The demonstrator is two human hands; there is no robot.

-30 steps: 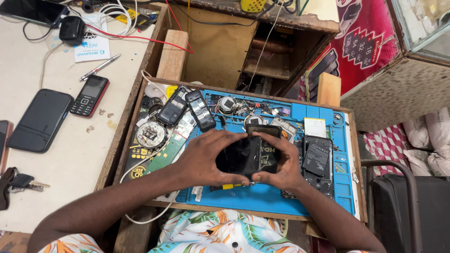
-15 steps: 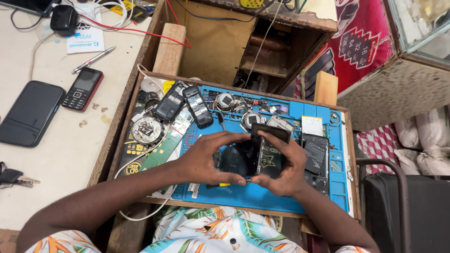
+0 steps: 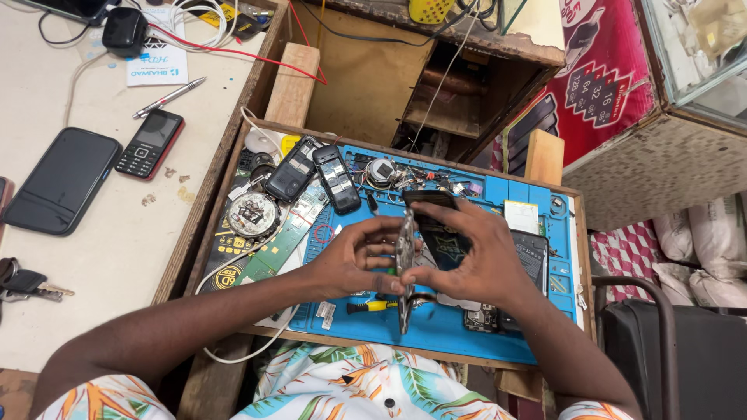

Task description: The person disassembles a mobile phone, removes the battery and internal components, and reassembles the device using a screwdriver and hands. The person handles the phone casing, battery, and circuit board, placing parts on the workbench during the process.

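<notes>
Phone frame (image 3: 405, 264) edge-on (2 hands (image 3: 424, 260))

Your free room: bare blue mat (image 3: 443, 330) near the front edge. Obstacles: yellow-handled screwdriver (image 3: 372, 306) below your left hand (image 3: 354, 257), two opened phones (image 3: 315, 175) and loose parts (image 3: 420, 179) behind.

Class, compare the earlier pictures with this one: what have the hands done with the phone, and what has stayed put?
Both hands, left hand and right hand, keep their grip on the phone but have turned it from lying flat to standing on edge above the blue mat. The yellow-handled screwdriver and the loose phones on the mat lie unmoved.
</notes>
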